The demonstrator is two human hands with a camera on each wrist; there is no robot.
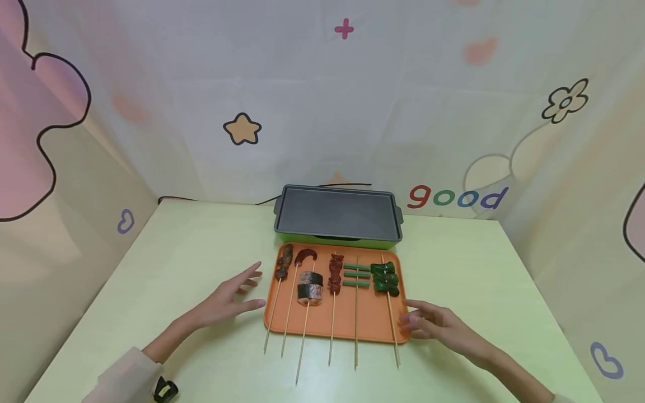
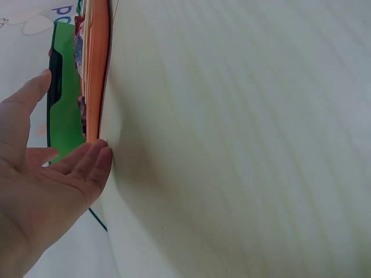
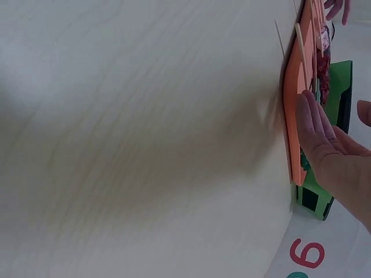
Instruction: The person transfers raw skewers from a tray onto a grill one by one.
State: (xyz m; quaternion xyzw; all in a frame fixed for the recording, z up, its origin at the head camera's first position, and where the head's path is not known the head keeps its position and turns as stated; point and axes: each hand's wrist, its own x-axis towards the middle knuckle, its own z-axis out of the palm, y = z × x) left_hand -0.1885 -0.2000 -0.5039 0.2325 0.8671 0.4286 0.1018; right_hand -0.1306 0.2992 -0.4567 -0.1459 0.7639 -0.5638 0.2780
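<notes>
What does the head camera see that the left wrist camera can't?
Only the head view shows the right grip, the yellow star on the backdrop and the flat grey top of the griddle. Only the left wrist view shows the palm side of the left grip up close. Both show the left grip, the orange tray, food skewers, the griddle's green side and the pale table.

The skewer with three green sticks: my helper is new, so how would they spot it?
Find the dark, flat grill, then the orange tray just in front. In the head view, this skewer is second from right of six. Three thin green sticks lie across it, unlike the chunky green pieces to its right.
</notes>
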